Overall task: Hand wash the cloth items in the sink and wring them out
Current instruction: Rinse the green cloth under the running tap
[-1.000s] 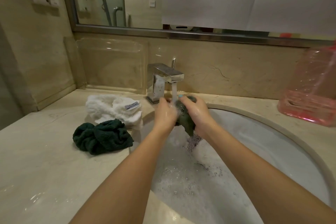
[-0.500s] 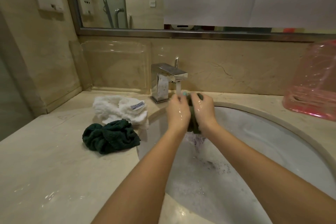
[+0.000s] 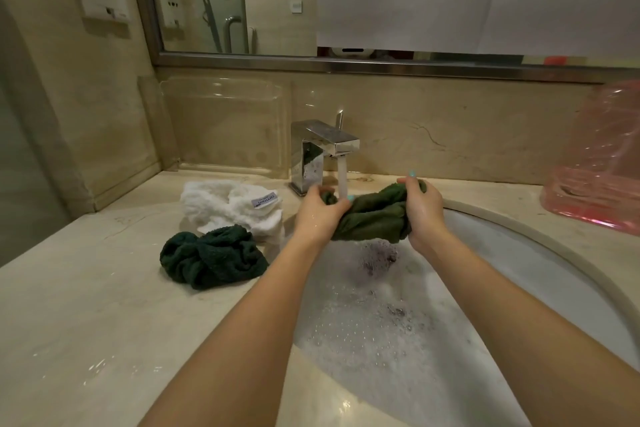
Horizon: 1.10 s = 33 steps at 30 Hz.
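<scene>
A: Where is the wet cloth?
B: The olive green cloth [image 3: 372,218] is in the middle of the picture. It is held up over the sink [image 3: 526,274], just below the tap [image 3: 323,146].
A: What has hold of it?
B: Both hands. The left hand [image 3: 320,215] has its fingers curled tight round the left end. The right hand [image 3: 422,211] has its fingers curled round the right end. The cloth hangs between them.
A: Which way does it lie?
B: Its long way goes side to side, from one hand to the other. It is bunched up like a fat rope. The right end sits a little higher in the picture. A small bit pokes out past the left fingers.
A: Is the water on?
B: Yes. A stream of water [image 3: 342,177] falls from the tap. It lands right by the left hand's fingertips, on the left end of the cloth.
A: What is in the sink?
B: Soapy bubbles [image 3: 363,333] lie in the bottom, below the cloth.
A: Are there more cloths?
B: Two, on the tabletop [image 3: 86,305], left of the sink. A dark green towel [image 3: 211,260] lies in a crumpled heap. A white towel [image 3: 228,206] with a small label lies just behind it, touching it.
A: And on the right?
B: A pink plastic container [image 3: 599,177] stands at the right edge of the picture, well apart from the hands.
</scene>
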{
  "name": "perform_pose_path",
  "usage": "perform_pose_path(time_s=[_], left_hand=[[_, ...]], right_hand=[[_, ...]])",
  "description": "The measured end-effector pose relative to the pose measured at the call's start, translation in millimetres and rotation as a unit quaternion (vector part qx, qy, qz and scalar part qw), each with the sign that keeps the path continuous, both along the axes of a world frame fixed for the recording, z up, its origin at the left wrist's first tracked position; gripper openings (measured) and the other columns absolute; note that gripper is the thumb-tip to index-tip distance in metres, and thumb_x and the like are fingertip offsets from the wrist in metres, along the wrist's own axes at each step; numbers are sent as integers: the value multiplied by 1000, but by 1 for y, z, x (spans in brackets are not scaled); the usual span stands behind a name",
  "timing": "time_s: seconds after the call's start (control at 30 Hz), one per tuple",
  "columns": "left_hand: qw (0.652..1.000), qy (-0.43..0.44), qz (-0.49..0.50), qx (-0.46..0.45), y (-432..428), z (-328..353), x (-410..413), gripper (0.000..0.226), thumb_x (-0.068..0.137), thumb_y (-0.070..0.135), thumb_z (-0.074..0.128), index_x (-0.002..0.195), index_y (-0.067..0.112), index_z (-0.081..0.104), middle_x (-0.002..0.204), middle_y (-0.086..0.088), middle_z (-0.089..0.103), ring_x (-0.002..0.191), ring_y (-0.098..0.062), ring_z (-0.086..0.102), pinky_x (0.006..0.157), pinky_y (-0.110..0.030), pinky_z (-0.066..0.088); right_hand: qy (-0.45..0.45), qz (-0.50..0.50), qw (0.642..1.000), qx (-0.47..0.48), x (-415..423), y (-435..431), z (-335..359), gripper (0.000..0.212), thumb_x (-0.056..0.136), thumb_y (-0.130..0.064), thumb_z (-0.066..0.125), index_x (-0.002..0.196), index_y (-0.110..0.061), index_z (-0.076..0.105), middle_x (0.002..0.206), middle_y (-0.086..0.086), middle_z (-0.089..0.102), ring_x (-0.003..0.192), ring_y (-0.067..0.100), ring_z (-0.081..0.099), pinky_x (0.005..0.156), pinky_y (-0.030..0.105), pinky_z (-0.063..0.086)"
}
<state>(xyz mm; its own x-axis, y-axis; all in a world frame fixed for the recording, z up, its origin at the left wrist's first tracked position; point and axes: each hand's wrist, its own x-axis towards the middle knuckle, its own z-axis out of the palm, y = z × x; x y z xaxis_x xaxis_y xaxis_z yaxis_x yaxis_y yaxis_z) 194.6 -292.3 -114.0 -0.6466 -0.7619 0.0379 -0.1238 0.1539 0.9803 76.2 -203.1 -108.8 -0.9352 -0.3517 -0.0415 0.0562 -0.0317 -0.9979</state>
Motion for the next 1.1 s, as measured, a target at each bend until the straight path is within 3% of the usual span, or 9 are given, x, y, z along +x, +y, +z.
perform_pose_path(time_s=[0.17, 0.23, 0.37, 0.5, 0.57, 0.67, 0.87, 0.97, 1.1], left_hand=[[983, -168, -55, -53, 2, -4, 7, 40, 99, 37, 53, 118, 2, 59, 101, -10, 63, 89, -21, 62, 73, -31, 53], [990, -129, -30, -55, 1, -5, 6, 35, 103, 32, 44, 125, 7, 55, 106, -6, 60, 97, -22, 60, 84, -37, 53], [997, 38, 32, 64, 5, 4, 1, 39, 107, 28, 33, 143, 15, 38, 126, -5, 52, 98, -12, 54, 83, -30, 49], [982, 111, 40, 146, 12, 7, -5, 40, 107, 30, 31, 144, 17, 33, 138, -16, 47, 121, -33, 53, 94, -46, 50], [980, 115, 48, 156, 16, 6, -9, 37, 106, 30, 31, 141, 17, 38, 134, -15, 51, 120, -32, 54, 95, -47, 49], [983, 111, 37, 139, 32, 7, -16, 23, 105, 29, 37, 109, 19, 57, 111, -10, 65, 100, -23, 62, 91, -40, 52], [984, 156, 64, 61, 42, 12, -24, 33, 104, 31, 42, 75, 16, 51, 73, -1, 55, 69, -14, 53, 64, -28, 43], [977, 166, 131, 15, 31, 15, -24, 34, 104, 34, 42, 78, 13, 52, 75, -4, 58, 74, -19, 56, 68, -31, 46], [973, 123, 188, 47, 2, 10, -12, 39, 104, 39, 37, 92, 10, 60, 87, -8, 64, 86, -27, 60, 77, -36, 50]], right_hand=[[-88, 33, 989, -117, 5, 0, 8, 32, 103, -40, 40, 93, -17, 59, 95, 11, 64, 80, 22, 63, 70, 36, 57], [-97, 43, 987, -125, 4, -1, 8, 34, 102, -42, 39, 97, -14, 59, 100, 13, 65, 82, 22, 64, 73, 36, 57], [-150, 98, 978, -106, 14, -5, 7, 46, 102, -46, 39, 118, -7, 57, 109, 15, 65, 95, 25, 65, 74, 37, 56], [-36, 183, 982, 18, 41, -23, 3, 38, 102, -41, 42, 120, -11, 57, 113, 12, 63, 103, 27, 63, 91, 42, 52], [64, 161, 983, 59, 52, -29, 4, 25, 102, -32, 43, 99, -15, 61, 95, 6, 64, 88, 18, 61, 80, 33, 51], [146, 80, 983, 70, 46, -32, 1, 33, 101, -26, 42, 84, -11, 65, 83, 7, 66, 77, 20, 61, 65, 29, 44], [118, -35, 990, 70, 40, -34, 6, 47, 104, -34, 34, 72, -9, 55, 71, 3, 56, 75, 24, 55, 69, 32, 41], [86, 57, 991, 79, 49, -31, 7, 52, 102, -47, 31, 89, -8, 62, 85, 8, 64, 84, 26, 63, 76, 36, 51], [153, 181, 966, 102, 80, -29, -1, 42, 95, -46, 49, 77, -11, 65, 78, 12, 68, 76, 29, 67, 73, 46, 58]])
